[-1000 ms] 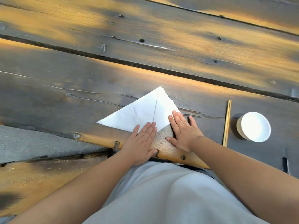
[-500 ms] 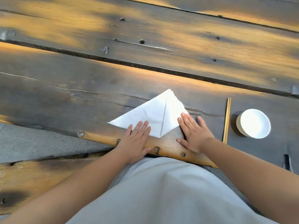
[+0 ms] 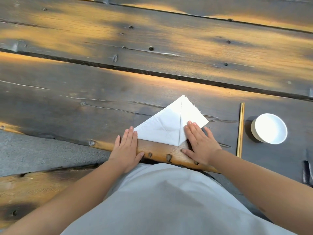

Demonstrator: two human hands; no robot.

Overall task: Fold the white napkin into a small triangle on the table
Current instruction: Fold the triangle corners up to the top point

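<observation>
The white napkin (image 3: 166, 125) lies flat on the dark wooden table (image 3: 84, 102) near its front edge, folded into a triangle with a crease running down from its far point. My left hand (image 3: 127, 148) rests flat on the table at the napkin's left corner, fingertips just touching its edge. My right hand (image 3: 200, 143) lies flat with its fingertips pressing on the napkin's right flap. Neither hand grips anything.
A pair of wooden chopsticks (image 3: 240, 129) lies lengthwise to the right of my right hand. Beyond them stands a small white bowl (image 3: 269, 128). A dark gap (image 3: 152, 72) runs between the table's planks. A wooden bench (image 3: 33, 189) shows at lower left.
My hands have slid apart along the napkin's near edge: the left moved off to the left corner, the right stays on the right flap. The camera view shifted slightly.
</observation>
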